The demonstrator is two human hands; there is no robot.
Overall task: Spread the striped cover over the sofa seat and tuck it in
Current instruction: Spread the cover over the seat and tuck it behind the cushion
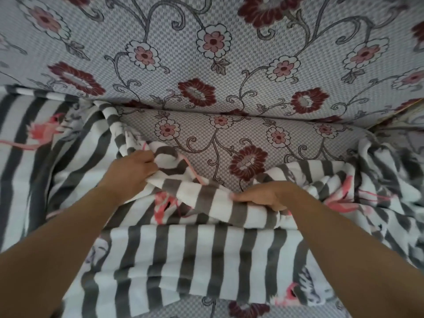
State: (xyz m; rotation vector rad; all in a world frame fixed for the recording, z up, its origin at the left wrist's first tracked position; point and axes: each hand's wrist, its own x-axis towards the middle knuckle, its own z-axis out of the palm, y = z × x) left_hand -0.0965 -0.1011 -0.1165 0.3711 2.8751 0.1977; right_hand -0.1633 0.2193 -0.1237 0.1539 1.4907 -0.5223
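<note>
Striped cover [206,255] bunched in left hand [132,168] and right hand [263,197], both gripping its edge to draw over the bare sofa seat [229,134].

Head view, close, facing down at sofa seat [229,143]

Two bare forearms, no sleeves, left grip [132,168] and right grip [263,196] ungloved, ringless.

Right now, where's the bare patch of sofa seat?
In the head view, the bare seat shows at centre, just below the backrest, beyond the bunched cover edge both hands hold.
</note>
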